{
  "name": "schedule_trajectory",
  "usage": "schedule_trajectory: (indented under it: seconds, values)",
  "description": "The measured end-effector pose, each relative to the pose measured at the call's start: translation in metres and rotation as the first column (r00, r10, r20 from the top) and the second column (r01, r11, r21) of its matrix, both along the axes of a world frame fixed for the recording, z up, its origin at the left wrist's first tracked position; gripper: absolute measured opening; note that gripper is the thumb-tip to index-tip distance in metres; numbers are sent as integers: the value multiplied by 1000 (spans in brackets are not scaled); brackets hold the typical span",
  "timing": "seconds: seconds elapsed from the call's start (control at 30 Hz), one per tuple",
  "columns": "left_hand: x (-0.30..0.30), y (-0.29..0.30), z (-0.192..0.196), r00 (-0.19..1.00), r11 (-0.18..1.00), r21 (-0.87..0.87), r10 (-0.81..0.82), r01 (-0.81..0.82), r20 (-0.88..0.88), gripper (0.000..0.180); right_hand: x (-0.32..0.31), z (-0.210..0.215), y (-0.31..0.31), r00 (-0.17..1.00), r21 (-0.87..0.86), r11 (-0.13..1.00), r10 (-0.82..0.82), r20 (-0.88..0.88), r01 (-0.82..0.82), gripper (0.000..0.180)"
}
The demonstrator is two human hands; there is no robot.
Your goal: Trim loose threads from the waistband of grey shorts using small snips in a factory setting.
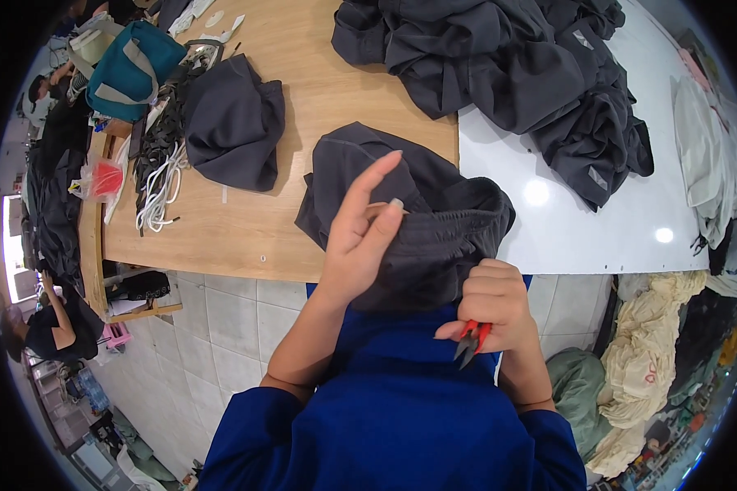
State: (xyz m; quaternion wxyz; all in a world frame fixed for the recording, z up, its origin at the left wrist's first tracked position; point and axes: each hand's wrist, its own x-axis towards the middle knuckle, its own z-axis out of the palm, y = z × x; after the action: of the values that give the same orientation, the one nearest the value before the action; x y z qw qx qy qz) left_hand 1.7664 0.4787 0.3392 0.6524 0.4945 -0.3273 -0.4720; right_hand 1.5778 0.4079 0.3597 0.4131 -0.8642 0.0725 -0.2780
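A dark grey garment (360,155) with a gathered elastic waistband (454,225) lies bunched at the table's near edge, partly hanging toward my lap. Over its left part is my left hand (360,237), index finger and thumb stretched out and apart; its other fingers are partly hidden. My right hand (497,303) is closed in a fist by the garment's lower right side. Red-handled thread snips (471,340) stick out below that fist, their dark blades pointing down toward my blue top.
A dark grey cloth bundle (236,123) sits left, beside white cords (164,188) and a teal bag (135,69). Dark garments (508,65) are heaped at the far right. Cream cloth (647,360) is piled below the table's right side. Another person (57,327) is at left.
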Motion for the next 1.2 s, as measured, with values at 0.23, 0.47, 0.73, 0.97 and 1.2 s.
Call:
schedule_trajectory:
  seconds: [0.23, 0.47, 0.73, 0.97, 1.2]
  values:
    - [30, -8, -8, 981, 979, 78, 191, -188, -37, 25, -3, -21, -3, 864, 247, 828, -476, -163, 503, 12]
    - [82, 26, -10, 777, 919, -181, 394, -351, 491, 27, -19, -42, -13, 783, 448, 644, -544, -301, 620, 17]
    - [72, 32, 87, 940, 856, -455, 324, -245, 103, 23, -13, -48, -34, 729, 438, 584, -570, -379, 684, 25]
    - [109, 106, 30, 908, 856, -406, 399, -321, 125, 23, -10, -53, -25, 696, 360, 596, -620, -362, 718, 25]
    - [107, 114, 20, 874, 845, -366, 466, -391, 142, 23, -14, -60, -20, 667, 381, 548, -620, -413, 745, 27]
